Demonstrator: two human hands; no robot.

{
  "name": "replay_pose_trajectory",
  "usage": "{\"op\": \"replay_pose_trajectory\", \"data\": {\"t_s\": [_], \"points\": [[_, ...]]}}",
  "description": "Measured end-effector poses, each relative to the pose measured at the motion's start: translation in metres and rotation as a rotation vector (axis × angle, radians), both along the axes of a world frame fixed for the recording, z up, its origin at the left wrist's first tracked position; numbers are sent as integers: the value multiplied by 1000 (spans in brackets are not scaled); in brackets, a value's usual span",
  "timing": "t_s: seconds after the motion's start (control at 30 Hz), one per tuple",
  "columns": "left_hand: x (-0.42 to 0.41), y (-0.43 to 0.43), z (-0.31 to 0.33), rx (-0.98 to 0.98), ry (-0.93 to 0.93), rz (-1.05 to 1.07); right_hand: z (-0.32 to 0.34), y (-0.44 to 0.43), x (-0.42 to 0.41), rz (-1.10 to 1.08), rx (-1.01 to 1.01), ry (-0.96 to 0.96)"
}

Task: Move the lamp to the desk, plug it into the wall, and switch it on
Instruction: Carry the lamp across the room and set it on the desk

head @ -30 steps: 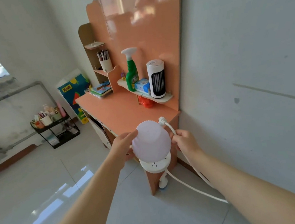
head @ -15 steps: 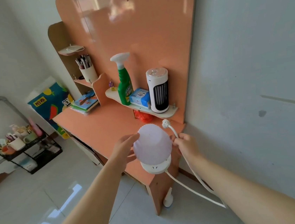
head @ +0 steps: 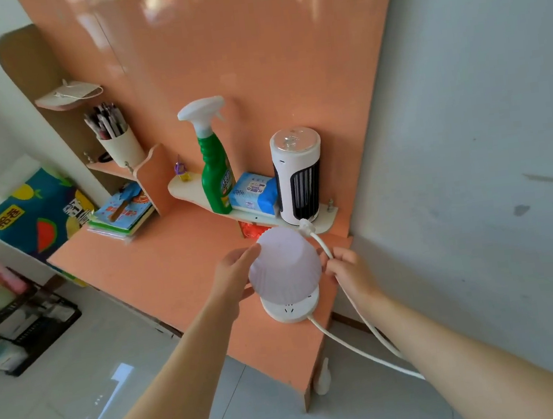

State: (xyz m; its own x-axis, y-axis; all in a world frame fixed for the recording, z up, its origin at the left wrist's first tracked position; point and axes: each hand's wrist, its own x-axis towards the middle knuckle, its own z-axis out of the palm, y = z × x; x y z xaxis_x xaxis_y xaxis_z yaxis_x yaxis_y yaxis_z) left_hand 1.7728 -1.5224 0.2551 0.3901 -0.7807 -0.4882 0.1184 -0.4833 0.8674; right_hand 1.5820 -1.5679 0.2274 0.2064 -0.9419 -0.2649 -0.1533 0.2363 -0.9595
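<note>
- Item: table lamp [head: 285,270], pale ribbed shade over a round white base [head: 291,310]; held above the near right corner of the orange desk [head: 157,267]. Whether the base touches the top, cannot tell.
- Left hand [head: 234,276]: fingers spread against the shade's left side, cupping it.
- Right hand [head: 347,270]: fingers closed on the white cord [head: 353,348] beside the shade's right side; the plug [head: 305,225] sticks up above the fingers.
- Cord: loops from the base out past the desk edge and back to the right hand.
- Nearby: wall shelf [head: 255,213] carrying green spray bottle [head: 214,168], blue tissue pack [head: 254,193], white cylindrical appliance [head: 297,176].
- Step in hand, judged: setting the lamp down.
- Handling advice: lower the base flat and well in from the corner edge; support the shade lightly, since it looks thin; keep the cord slack so it does not tug the base; keep clear of the shelf.
- Wall socket: not in view.
</note>
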Motion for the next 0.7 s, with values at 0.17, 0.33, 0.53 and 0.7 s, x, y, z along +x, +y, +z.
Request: {"op": "replay_pose_trajectory", "data": {"t_s": [0.17,0.33,0.53,0.7], "points": [[4,-9,-3,52,25,17,-4,-16,10,30,-36,47],[8,-11,-2,87,70,50,-2,-24,19,75,-72,36],[-1,-18,3,106,99,100,4,-37,25,98,-75,28],[-10,-23,3,113,103,112,12,-39,24,93,-79,68]]}}
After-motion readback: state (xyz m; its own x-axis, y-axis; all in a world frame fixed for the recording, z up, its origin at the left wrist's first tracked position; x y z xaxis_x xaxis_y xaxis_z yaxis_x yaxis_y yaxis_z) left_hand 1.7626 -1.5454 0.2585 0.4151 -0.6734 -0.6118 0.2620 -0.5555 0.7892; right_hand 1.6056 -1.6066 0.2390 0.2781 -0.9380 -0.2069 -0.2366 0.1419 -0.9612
